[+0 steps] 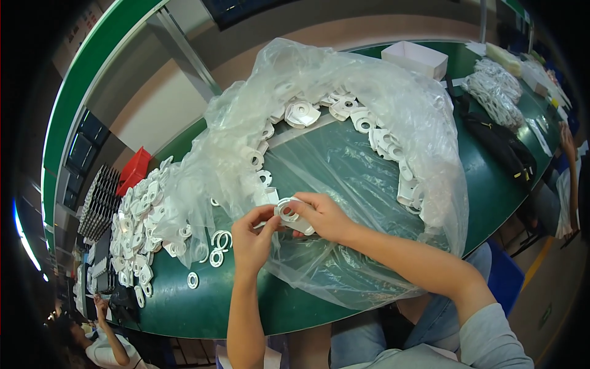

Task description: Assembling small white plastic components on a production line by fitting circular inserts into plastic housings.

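Between both hands, above the clear plastic sheet, is a white plastic part (286,210) with a round ring-shaped end and a flat body. My left hand (256,229) pinches its left edge between thumb and fingers. Across its right side lies the thumb of my right hand (321,215), with the fingers curled round behind and partly hidden. Several similar white parts (302,113) lie in an arc inside the plastic bag (424,123). Left of my left hand, a few loose white rings (193,280) rest on the green table (184,307).
A large heap of white parts (138,221) covers the table's left side, near a red bin (134,171) and stacked dark trays (100,200). At the far right are a white box (415,59), a bundle of white cords (493,92) and a black bag (501,144). Other people sit at both sides.
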The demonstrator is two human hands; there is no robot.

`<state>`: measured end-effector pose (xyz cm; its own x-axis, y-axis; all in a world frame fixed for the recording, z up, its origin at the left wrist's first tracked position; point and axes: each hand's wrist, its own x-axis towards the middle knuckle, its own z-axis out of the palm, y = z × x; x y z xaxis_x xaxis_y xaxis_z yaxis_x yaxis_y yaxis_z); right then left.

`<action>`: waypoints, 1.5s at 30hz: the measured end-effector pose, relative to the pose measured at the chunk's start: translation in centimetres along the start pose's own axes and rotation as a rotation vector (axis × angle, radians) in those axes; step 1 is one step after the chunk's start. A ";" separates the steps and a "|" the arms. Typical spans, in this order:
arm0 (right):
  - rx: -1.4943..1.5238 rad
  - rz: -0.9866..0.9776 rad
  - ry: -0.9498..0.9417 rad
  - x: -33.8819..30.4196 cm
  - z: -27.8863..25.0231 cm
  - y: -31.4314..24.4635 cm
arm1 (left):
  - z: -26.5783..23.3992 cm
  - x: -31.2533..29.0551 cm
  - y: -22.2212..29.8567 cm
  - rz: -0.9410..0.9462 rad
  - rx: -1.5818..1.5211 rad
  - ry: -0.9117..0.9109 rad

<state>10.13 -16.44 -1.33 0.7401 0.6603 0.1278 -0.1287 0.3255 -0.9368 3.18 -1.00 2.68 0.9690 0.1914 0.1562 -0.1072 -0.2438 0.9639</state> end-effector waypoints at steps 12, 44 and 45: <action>-0.139 0.036 -0.042 -0.5 0.2 -0.4 | -0.5 -0.4 -0.1 0.225 0.237 -0.003; -0.141 0.111 -0.102 0.1 -0.4 0.4 | -36.2 -14.4 -4.6 -0.048 0.239 1.085; -0.152 0.103 -0.099 0.1 -0.6 0.4 | -36.0 -13.0 -4.0 0.032 0.137 1.087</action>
<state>10.53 -16.63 -1.85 0.6589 0.7504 0.0532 -0.0933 0.1517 -0.9840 -17.02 31.71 4.54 0.2455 0.9030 0.3527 -0.0377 -0.3547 0.9342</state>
